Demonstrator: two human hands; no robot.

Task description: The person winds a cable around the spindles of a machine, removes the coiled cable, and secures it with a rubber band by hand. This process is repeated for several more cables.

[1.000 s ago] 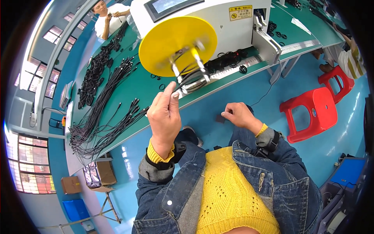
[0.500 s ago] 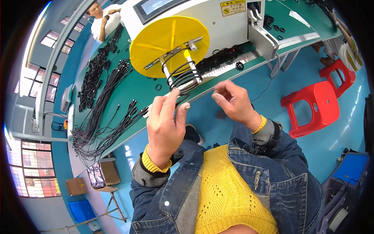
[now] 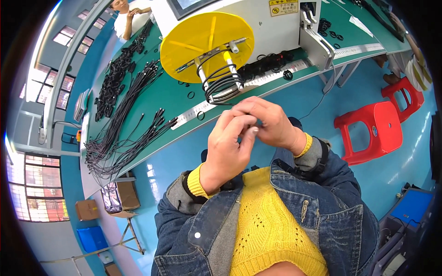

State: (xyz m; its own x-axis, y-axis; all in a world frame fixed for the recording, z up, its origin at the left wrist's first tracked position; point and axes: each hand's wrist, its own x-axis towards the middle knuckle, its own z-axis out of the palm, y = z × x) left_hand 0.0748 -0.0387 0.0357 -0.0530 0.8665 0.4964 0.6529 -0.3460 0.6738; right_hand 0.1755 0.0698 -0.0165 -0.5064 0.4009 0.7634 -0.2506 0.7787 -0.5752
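Note:
Black cable (image 3: 224, 87) is wound in several loops around two white posts of a yellow disc (image 3: 202, 39), fixed to the front of a white machine (image 3: 271, 32). Its lower strand runs toward my fingers and is lost behind them. Just in front of the coil, past the table's front edge, my left hand (image 3: 230, 147) and my right hand (image 3: 271, 124) meet with their fingertips pinched together. Whatever lies between the fingers is hidden. Small black rings (image 3: 200, 115) lie on the green table to the left of the coil.
Bundles of black cables (image 3: 133, 101) spread over the green table's (image 3: 179, 103) left part, with a ruler strip (image 3: 186, 117) along its edge. A metal bracket (image 3: 317, 46) stands right of the machine. Red stools (image 3: 386, 129) are at the right. Another person (image 3: 129, 20) sits far left.
My hands were apart, the left by the coil and the right open to its right. They have come together in front of the coil, the left moving right.

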